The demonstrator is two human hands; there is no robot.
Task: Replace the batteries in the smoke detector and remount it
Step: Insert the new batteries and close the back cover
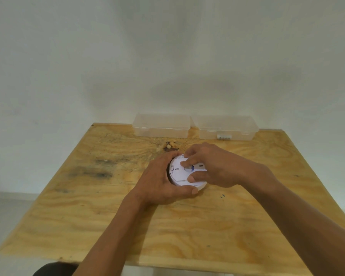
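A round white smoke detector (178, 173) lies near the middle of the plywood table (127, 216), its back side with the mounting plate facing up. My left hand (159, 180) wraps around its left and near rim, thumb along the front edge. My right hand (209, 166) rests on top from the right, fingertips pressing on the plate near a grey centre spot. Most of the detector's right half is hidden under my right hand. No loose batteries show on the table.
Two clear plastic lidded boxes stand side by side at the table's far edge against the white wall: the left box (161, 126) and the right box (225, 128), which has small white items inside at its front. A dark knot (169, 146) marks the wood behind the detector.
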